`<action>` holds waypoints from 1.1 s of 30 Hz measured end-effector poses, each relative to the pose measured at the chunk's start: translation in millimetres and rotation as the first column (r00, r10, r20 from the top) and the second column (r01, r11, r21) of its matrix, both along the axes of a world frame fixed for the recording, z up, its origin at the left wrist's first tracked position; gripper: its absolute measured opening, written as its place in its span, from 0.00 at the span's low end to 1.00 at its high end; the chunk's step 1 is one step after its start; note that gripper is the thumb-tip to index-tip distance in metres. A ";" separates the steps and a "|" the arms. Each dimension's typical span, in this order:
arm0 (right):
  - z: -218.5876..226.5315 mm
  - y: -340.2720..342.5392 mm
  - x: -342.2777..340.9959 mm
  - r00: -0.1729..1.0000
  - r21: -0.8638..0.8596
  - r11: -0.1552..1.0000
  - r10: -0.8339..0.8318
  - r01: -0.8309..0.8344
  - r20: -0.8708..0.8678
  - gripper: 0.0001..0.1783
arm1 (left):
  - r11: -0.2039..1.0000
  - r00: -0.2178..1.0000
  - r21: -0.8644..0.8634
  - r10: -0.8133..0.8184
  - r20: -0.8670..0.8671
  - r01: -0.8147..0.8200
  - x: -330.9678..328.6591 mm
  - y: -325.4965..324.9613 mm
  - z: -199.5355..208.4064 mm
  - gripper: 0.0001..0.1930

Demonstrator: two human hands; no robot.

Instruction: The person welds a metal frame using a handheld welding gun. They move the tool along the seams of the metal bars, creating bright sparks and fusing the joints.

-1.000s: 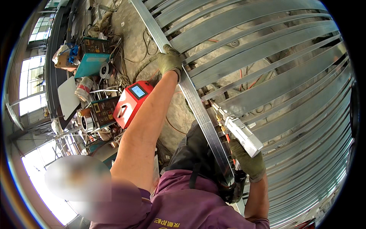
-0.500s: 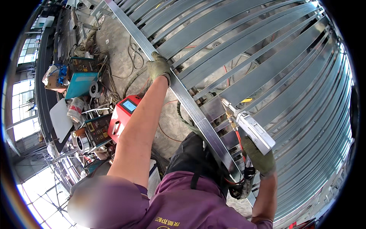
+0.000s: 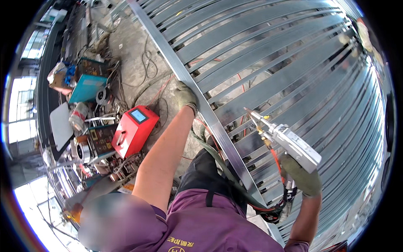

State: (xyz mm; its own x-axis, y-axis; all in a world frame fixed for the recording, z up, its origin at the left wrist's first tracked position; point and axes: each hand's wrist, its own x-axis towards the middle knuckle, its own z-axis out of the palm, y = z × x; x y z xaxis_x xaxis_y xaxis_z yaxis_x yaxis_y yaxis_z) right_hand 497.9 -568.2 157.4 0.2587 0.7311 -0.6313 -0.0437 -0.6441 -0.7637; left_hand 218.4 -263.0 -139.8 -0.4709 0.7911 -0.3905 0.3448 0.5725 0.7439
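A large frame of galvanized metal slats [image 3: 268, 90] lies before me, edged on my side by a long metal rail [image 3: 218, 131]. My left hand [image 3: 186, 97], in a green-grey glove, is closed over the left edge of that rail. In my gloved right hand [image 3: 304, 176] is a silver welding gun [image 3: 294, 145], with my fingers wrapped under its rear body. Its pointed copper-coloured nozzle aims up and left over a wide slat; I cannot tell whether the tip touches metal. An orange-red hose [image 3: 275, 161] runs from its brass fitting back toward dark cables by my wrist.
On the left floor stands a red box machine [image 3: 135, 131] with a screen and handle. Beside it are teal machines [image 3: 87, 87], wire spools [image 3: 84, 152] and tangled cables. A dark green hose [image 3: 222, 166] crosses my legs. A blurred beige shape [image 3: 364, 35] shows at the far right.
My left hand has shifted toward me along the rail. The gun's body has swung right and slightly down in my right hand. The view has moved, showing more of the red machine.
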 end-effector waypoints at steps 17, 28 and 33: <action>-136.0 70.7 -0.6 0.872 0.059 0.958 0.279 -0.280 -0.403 0.19 | 0.991 0.958 -0.129 -0.002 -0.286 -0.036 24.6 -24.2 42.0 0.43; -153.5 70.2 -15.2 0.884 0.183 0.925 0.373 -0.332 -0.281 0.21 | 0.984 0.957 -0.165 0.016 -0.289 -0.066 29.9 -23.8 49.0 0.43; -156.5 67.5 -15.6 0.883 0.140 0.933 0.360 -0.333 -0.301 0.20 | 0.990 0.961 -0.134 -0.005 -0.277 -0.033 23.8 -23.0 42.5 0.42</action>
